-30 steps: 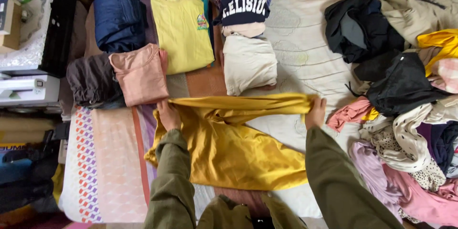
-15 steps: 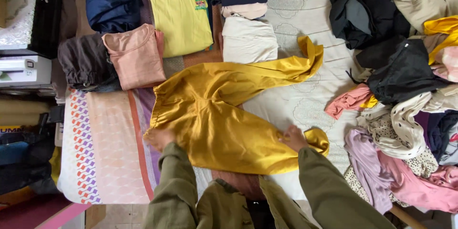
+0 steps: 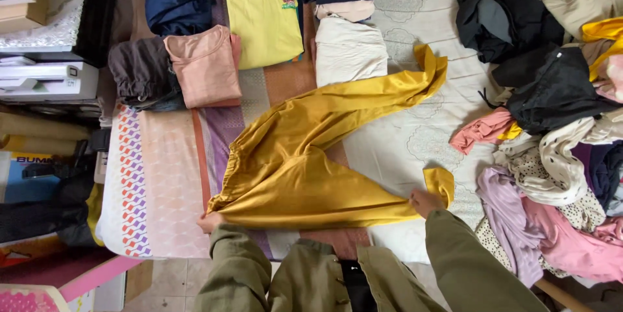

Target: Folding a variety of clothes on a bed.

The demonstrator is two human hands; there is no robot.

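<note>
The mustard-yellow satin trousers [image 3: 305,156] lay spread on the bed [image 3: 415,137], shiny and creased, one leg stretched up toward the folded cream garment [image 3: 349,49], the other lying along the near edge with its cuff turned up. The left hand [image 3: 209,222] pinched the waistband corner; the right hand [image 3: 425,202] gripped the near leg by the cuff. Unfolded clothes [image 3: 551,111] were heaped at the right.
</note>
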